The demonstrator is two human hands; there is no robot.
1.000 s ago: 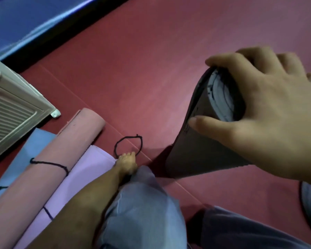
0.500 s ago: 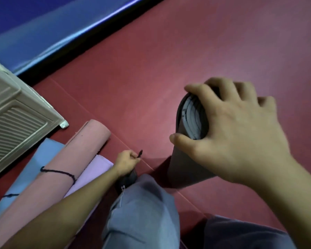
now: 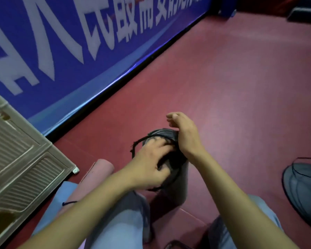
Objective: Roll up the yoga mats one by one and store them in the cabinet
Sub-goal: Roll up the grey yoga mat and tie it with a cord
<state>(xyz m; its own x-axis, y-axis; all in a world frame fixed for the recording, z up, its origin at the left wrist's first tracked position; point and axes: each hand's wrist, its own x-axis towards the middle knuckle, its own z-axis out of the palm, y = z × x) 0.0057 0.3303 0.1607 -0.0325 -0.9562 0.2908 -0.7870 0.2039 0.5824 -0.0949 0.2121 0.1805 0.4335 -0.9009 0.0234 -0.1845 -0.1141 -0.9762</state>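
Note:
A dark grey rolled mat (image 3: 178,177) stands on end on the red floor between my knees. My left hand (image 3: 151,164) lies over its top end with curled fingers gripping a black cord loop (image 3: 137,143), which arcs over the roll's top rim. My right hand (image 3: 184,135) rests its heel against the far side of the rim; its fingers hang loosely curled above the roll with nothing visible in them. A pink rolled mat (image 3: 100,169), tied with a black cord, lies to the left on a flat blue mat (image 3: 68,187).
A beige louvred cabinet (image 3: 25,159) stands at the left. A blue banner wall (image 3: 79,51) runs behind it. Another dark rolled mat (image 3: 305,187) with a cord lies at the right edge. Red floor (image 3: 241,87) stretches ahead.
My left hand lifted the black loop off the floor and brought it to the roll's top. My right hand shifted from gripping the top end to its far rim. The view tilted up.

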